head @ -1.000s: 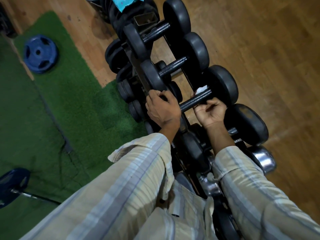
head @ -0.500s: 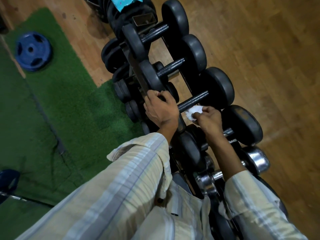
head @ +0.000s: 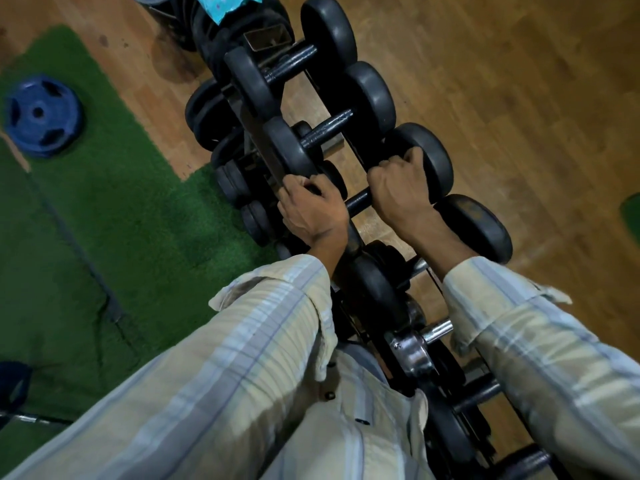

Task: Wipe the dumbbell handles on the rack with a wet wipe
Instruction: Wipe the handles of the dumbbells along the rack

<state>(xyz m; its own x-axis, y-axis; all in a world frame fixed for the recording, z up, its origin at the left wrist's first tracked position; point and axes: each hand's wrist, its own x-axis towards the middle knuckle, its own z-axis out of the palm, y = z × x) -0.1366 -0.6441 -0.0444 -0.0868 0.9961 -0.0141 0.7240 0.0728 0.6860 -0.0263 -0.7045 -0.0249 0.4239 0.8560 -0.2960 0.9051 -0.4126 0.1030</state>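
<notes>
Black round-headed dumbbells lie in a row on the dark rack [head: 258,131], running from top centre to bottom right. My right hand [head: 398,190] is wrapped over the handle [head: 358,202] of the third dumbbell, close to its right head [head: 427,157]. The wet wipe is hidden under its fingers. My left hand [head: 311,211] grips the left head of the same dumbbell at the rack rail. Only a short dark piece of handle shows between the hands.
A teal packet [head: 225,5] sits on the weights at the top of the rack. A blue weight plate [head: 41,116] lies on green turf [head: 121,209] at the left. Chrome dumbbells [head: 412,351] lie lower on the rack. Wooden floor lies to the right.
My right hand has come up from under the handle with the white wipe and now closes over the top of it, hiding the wipe. The left hand has stayed in place.
</notes>
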